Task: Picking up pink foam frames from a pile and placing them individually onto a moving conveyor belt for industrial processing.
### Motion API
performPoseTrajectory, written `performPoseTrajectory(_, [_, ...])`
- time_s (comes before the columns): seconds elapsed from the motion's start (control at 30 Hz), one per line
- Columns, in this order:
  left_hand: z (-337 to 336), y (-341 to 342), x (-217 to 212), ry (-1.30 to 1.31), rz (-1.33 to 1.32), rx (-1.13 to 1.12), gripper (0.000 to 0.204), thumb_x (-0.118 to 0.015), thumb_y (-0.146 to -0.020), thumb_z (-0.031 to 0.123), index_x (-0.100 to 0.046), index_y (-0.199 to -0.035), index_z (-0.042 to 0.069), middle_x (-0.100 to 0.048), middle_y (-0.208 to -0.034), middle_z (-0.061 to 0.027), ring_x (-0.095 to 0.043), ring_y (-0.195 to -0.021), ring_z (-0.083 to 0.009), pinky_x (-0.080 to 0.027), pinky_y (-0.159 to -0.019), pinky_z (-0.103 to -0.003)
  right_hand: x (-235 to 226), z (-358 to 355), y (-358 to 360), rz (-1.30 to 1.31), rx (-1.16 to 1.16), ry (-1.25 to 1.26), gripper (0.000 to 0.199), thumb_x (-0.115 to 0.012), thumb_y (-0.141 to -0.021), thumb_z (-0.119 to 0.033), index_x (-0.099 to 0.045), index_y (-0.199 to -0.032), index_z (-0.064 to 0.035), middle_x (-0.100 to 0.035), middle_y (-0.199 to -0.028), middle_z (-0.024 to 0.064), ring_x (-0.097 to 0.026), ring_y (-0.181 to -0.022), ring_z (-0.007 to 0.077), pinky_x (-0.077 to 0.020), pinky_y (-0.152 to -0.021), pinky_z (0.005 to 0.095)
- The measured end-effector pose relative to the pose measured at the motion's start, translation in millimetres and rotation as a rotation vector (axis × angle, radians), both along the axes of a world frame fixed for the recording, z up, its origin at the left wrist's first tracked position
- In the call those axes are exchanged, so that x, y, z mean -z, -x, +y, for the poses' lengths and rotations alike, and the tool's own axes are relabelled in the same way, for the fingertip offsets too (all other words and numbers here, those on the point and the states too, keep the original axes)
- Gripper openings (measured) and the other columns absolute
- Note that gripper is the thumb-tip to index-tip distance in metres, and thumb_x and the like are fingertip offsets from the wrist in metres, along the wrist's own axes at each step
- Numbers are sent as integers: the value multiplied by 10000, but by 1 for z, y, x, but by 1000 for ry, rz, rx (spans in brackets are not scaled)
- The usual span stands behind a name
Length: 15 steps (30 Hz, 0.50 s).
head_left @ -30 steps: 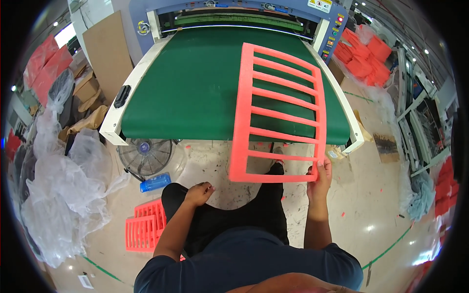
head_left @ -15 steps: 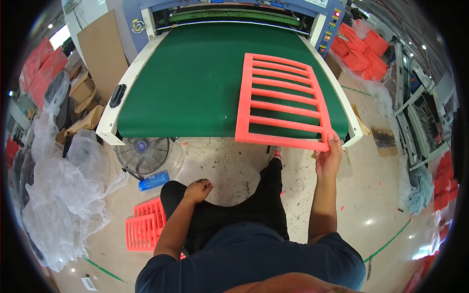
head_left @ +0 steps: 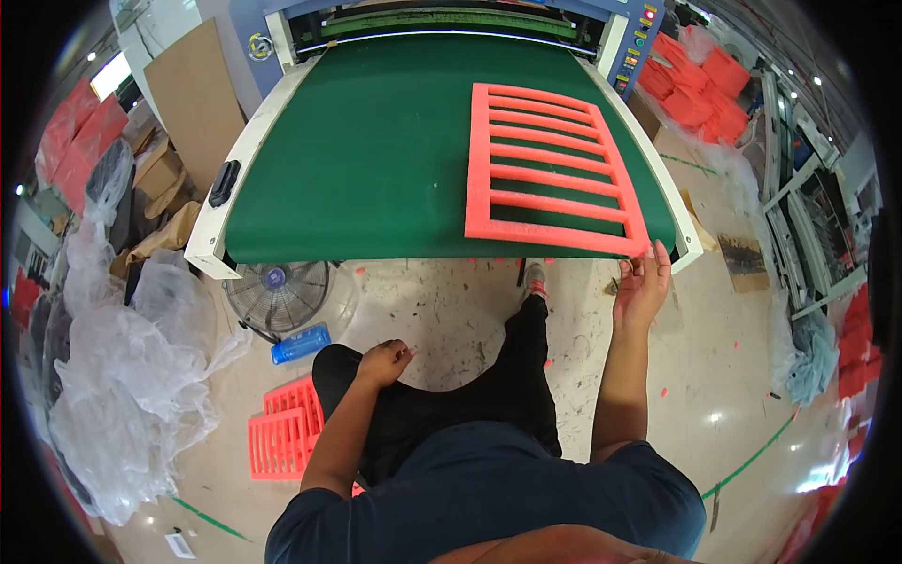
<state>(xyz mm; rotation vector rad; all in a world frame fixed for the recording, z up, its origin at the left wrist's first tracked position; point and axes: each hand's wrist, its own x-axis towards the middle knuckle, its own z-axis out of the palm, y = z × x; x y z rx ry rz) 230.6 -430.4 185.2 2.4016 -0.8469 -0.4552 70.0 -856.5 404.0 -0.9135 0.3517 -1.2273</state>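
Observation:
A coral-pink foam panel [head_left: 479, 160] with several long slots lies flat on the right part of a green conveyor belt [head_left: 357, 160]. At its near right corner is my right hand [head_left: 641, 291], palm up, with the fingers stretched and somewhat apart; the fingertips meet the corner, while the thumb side is clear of the edge. My left hand [head_left: 383, 363] rests over my left thigh with its fingers curled in. Whether anything small sits in those fingers is hidden.
The belt leads into a blue-grey machine [head_left: 639, 42] with buttons. Below its left side are a floor fan [head_left: 275, 293] and a blue bottle [head_left: 301, 345]. More slotted pink panels [head_left: 279, 442] lie by my left leg. Plastic sheeting [head_left: 132, 376] is heaped at left, pink foam [head_left: 695, 89] at far right.
The foam panel has moved farther onto the belt, toward the machine and slightly right. My right hand has followed, its fingers loosening from the corner. The left hand has barely shifted.

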Motion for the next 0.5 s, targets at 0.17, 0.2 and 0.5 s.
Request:
performPoseTrajectory(0.17, [-1, -1, 1, 0, 4, 4, 401, -582, -970, 460, -693, -994, 75, -714, -911, -142, -700, -836, -329, -548, -759, -428, 0, -4, -2, 43, -15, -2, 315, -632, -991, -136, -545, -1281, -47, -636, -1177, 59, -628, -924, 141, -530, -755, 280])
performPoseTrajectory(0.2, [-2, -1, -1, -13, 12, 10, 388, -598, -970, 438, -690, -999, 62, -709, -927, -148, -698, -829, -315, -545, -759, -414, -8, -1, -2, 70, 1, -7, 320, -637, -987, -129, -551, -1285, -48, -632, -1178, 58, -625, -917, 136, -527, -754, 282])
performPoseTrajectory(0.5, [-2, 0, 2, -17, 8, 20, 385, -605, -964, 441, -687, -982, 65, -707, -915, -143, -699, -827, -312, -545, -748, -415, -32, -1, -22, 745, 365, 961, 258, -699, -900, -54, -712, -1156, -87, -571, -1262, 106, -602, -878, 158, -504, -723, 263])
